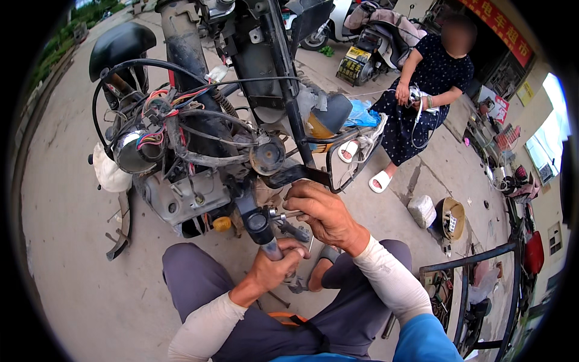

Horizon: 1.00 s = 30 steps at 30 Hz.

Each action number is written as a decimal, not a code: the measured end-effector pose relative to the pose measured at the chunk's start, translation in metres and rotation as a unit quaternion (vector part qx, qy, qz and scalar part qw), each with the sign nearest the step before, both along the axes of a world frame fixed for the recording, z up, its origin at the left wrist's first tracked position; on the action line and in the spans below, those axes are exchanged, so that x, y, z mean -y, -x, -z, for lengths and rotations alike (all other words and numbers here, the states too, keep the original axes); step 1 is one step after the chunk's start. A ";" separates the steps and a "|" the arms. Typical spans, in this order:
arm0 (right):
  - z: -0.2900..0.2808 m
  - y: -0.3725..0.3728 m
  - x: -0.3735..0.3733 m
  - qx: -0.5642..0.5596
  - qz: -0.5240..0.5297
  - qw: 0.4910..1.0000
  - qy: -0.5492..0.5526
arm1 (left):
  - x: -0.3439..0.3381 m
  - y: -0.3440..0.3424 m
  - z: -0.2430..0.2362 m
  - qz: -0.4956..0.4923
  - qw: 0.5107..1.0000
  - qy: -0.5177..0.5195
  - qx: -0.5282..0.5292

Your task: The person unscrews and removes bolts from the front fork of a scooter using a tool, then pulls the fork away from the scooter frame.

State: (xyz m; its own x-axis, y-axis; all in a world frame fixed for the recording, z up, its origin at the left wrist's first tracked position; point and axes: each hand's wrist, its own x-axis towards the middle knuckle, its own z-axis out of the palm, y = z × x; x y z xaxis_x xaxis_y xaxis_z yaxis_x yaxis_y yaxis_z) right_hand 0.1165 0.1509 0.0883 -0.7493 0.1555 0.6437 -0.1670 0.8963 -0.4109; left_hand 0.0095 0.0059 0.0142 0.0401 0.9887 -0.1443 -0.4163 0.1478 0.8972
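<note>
Steel, rigid handlebar stub (263, 232): my left hand (272, 265) clenched its lower end, my right hand (322, 214) pinched a small fitting (278, 213) beside it.

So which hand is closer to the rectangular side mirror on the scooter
Right. The right hand sits just below the black-framed rectangular mirror, fingers at the black lever next to it. The left hand is lower, gripping the handlebar end.

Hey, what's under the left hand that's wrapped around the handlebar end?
The left hand grips the bare metal handlebar tube below its black clamp. The tube's lower end is covered by the fingers, so it can't be seen.
</note>
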 end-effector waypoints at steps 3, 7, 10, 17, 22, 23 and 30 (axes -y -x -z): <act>0.009 0.000 0.000 -0.008 0.007 1.000 0.018 | -0.002 -0.001 0.003 0.002 1.000 -0.007 -0.001; 0.020 0.005 0.029 -0.050 0.099 0.983 0.143 | -0.003 -0.004 0.003 -0.015 1.000 -0.010 0.008; 0.001 -0.004 0.055 0.030 0.173 0.895 0.410 | -0.006 -0.008 -0.003 -0.030 1.000 -0.003 0.010; -0.057 0.001 0.076 0.094 0.161 0.647 0.739 | -0.006 -0.003 0.006 -0.049 0.998 0.007 0.045; -0.029 -0.026 0.070 -0.010 0.155 0.753 0.639 | -0.008 -0.005 0.000 -0.018 1.000 -0.011 -0.009; -0.020 -0.026 0.071 -0.022 0.136 0.784 0.606 | -0.007 -0.004 0.001 -0.009 1.000 -0.014 -0.017; 0.005 -0.014 0.062 0.000 0.144 0.900 0.410 | -0.004 -0.002 -0.007 -0.023 1.000 0.001 -0.011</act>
State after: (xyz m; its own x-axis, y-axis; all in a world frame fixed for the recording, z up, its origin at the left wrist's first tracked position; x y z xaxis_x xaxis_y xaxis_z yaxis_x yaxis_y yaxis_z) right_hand 0.1308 0.0889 0.0833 -0.6022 0.7666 0.2228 0.0243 0.2966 -0.9547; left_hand 0.0111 0.0095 0.0211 -0.0081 0.9892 -0.1464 -0.4036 0.1307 0.9055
